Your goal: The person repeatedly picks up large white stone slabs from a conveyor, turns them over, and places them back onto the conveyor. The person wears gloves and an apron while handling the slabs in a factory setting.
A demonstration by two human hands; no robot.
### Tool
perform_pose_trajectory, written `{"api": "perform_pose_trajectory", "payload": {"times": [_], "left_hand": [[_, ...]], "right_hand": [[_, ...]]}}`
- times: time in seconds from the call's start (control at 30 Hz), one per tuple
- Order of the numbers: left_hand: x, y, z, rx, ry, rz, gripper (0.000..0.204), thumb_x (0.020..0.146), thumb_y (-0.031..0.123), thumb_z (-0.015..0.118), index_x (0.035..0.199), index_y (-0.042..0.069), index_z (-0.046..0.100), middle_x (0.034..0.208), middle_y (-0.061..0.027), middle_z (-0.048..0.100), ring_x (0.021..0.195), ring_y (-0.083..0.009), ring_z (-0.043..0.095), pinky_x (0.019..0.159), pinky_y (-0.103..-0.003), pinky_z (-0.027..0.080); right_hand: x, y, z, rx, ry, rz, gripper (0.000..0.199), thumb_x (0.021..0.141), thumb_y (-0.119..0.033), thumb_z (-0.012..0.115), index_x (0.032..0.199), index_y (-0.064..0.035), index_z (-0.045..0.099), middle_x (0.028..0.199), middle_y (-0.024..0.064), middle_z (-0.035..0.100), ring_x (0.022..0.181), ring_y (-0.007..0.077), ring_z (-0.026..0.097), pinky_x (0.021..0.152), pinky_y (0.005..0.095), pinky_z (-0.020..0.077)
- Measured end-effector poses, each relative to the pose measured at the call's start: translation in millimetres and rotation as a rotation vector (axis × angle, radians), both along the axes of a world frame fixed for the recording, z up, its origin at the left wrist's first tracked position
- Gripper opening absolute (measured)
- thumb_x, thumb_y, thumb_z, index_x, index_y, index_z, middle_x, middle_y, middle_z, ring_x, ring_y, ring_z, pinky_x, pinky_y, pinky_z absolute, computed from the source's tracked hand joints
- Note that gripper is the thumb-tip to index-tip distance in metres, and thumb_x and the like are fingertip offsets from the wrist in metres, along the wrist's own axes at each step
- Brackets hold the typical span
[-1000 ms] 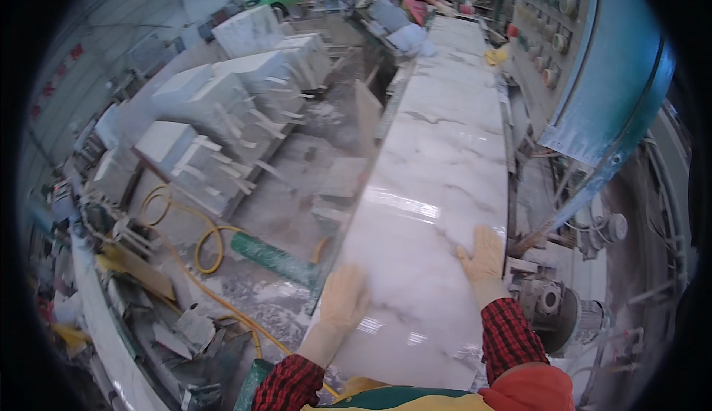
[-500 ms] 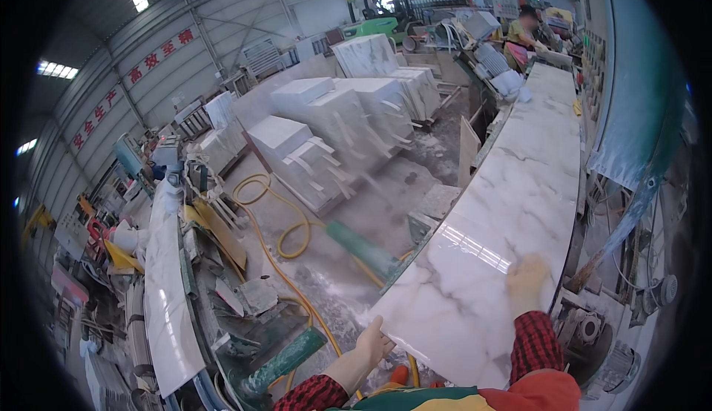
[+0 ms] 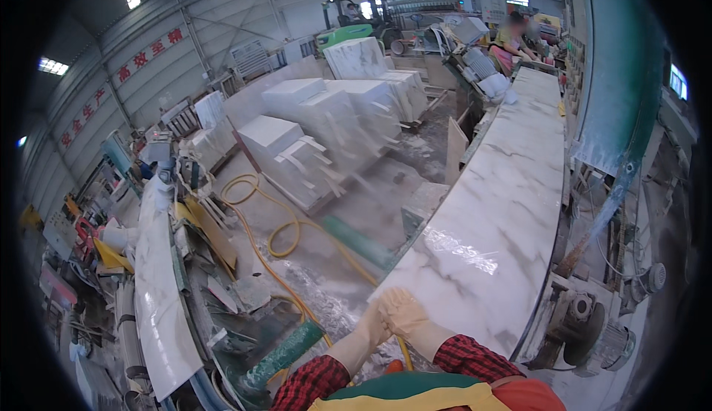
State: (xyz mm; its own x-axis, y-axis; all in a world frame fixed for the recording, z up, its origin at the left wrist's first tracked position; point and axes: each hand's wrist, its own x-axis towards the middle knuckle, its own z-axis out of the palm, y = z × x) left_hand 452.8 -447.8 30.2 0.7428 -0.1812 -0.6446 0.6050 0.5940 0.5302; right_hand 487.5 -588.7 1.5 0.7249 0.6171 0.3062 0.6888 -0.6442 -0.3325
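White veined slab lies flat, glossy face up, running from near center to far right.

Progress: supported along the run, not lifted clear. Handling looks underway at the near-left corner; can't judge how much remains from this view.

Hands: two, together at that corner. Right hand sits against left hand, its fingers bent and overlapping the left. Left fingers mostly hidden. Can't tell if either set is closed on the slab edge or just resting there.

Counts:
- slab under the hands: reads as 1, seams can't be told
- second white slab, near left: 1, apart from both hands
- green tubes, near and mid floor: 2
- white stacks, mid floor: at least 4, overlapping
- green forklift, far: 1
- co-worker beside the slab's far end: 1
- motors, near right: at least 2

Yellow hose loops on the floor left of the slab; number of lengths unclear.
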Motion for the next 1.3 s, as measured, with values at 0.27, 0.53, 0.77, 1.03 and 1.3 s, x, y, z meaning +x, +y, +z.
{"api": "perform_pose_trajectory", "payload": {"times": [0.27, 0.53, 0.77, 1.03, 1.3], "left_hand": [[-5, -9, 33, -0.027, -0.086, -0.070, 0.065, 0.113, 0.047, 0.034, 0.158, 0.000, 0.031, 0.164, -0.0215, 0.037, 0.149, -0.0363, 0.042, 0.121, -0.049, 0.039], [12, 1, -35, 0.105, -0.208, -0.198, 0.049, 0.113, 0.040, 0.035, 0.147, 0.007, 0.047, 0.146, -0.0136, 0.058, 0.132, -0.0308, 0.057, 0.103, -0.044, 0.049], [-5, -4, -10, 0.083, 0.067, -0.125, 0.057, 0.112, 0.045, 0.041, 0.144, -0.003, 0.045, 0.137, -0.0175, 0.059, 0.124, -0.0303, 0.059, 0.105, -0.040, 0.051], [-36, -7, 25, 0.231, 0.143, -0.238, 0.061, 0.108, 0.039, 0.052, 0.155, 0.001, 0.042, 0.152, -0.0194, 0.054, 0.139, -0.0285, 0.054, 0.116, -0.039, 0.046], [-128, 75, -28, 0.477, 0.212, -0.019, 0.050, 0.104, 0.037, 0.060, 0.142, 0.005, 0.058, 0.135, -0.0142, 0.068, 0.121, -0.0258, 0.067, 0.103, -0.038, 0.056]], "right_hand": [[-64, -81, 12, -0.042, -0.009, -0.072, 0.055, 0.097, -0.029, 0.060, 0.141, 0.0024, 0.053, 0.147, 0.0237, 0.055, 0.139, 0.0402, 0.049, 0.121, 0.0496, 0.0352], [-146, -187, 18, -0.213, 0.037, -0.280, 0.052, 0.095, -0.027, 0.059, 0.140, -0.0014, 0.058, 0.146, 0.0208, 0.058, 0.140, 0.0378, 0.051, 0.122, 0.0500, 0.0347], [-210, -253, 43, -0.222, 0.079, -0.392, 0.052, 0.095, -0.022, 0.060, 0.142, 0.0008, 0.056, 0.145, 0.0222, 0.057, 0.140, 0.0414, 0.049, 0.123, 0.0523, 0.0333], [-189, -248, 39, -0.130, 0.142, -0.368, 0.057, 0.094, -0.025, 0.062, 0.144, 0.0015, 0.052, 0.149, 0.0242, 0.053, 0.142, 0.0421, 0.045, 0.123, 0.0519, 0.0308], [-88, -138, 40, -0.011, 0.083, -0.095, 0.063, 0.092, -0.028, 0.066, 0.146, 0.0005, 0.051, 0.150, 0.0241, 0.052, 0.144, 0.0406, 0.045, 0.124, 0.0507, 0.0304]]}}
